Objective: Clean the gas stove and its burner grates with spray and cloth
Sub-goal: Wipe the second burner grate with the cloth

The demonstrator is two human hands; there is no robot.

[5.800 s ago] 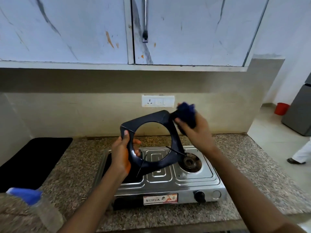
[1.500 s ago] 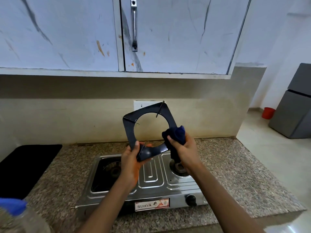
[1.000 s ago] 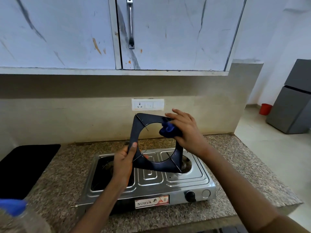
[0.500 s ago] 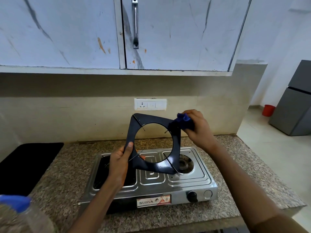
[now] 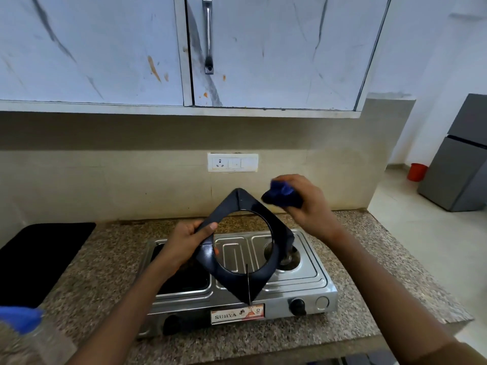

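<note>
Across the lower frame, speckled desk (image 5: 369,259); centred on it, steel gas stove (image 5: 290,288), right burner bare. Above the stove, mid-frame, black burner grate (image 5: 237,283) held aloft, tilted on one corner like a diamond. At lower left edge, spray bottle (image 5: 31,330), blurred, well apart from both hands.

Risk, as judged: one-sided grip on a tilted grate, so a hard wipe at the far corner could twist it loose onto the stove; thin prongs could snag the cloth.

Left hand (image 5: 184,238) clamped on the grate's left edge, thumb on top. Right hand (image 5: 303,204) raised at centre right, fingers curled tight round blue cloth (image 5: 280,196), beside the grate's upper corner; contact unclear.
</note>
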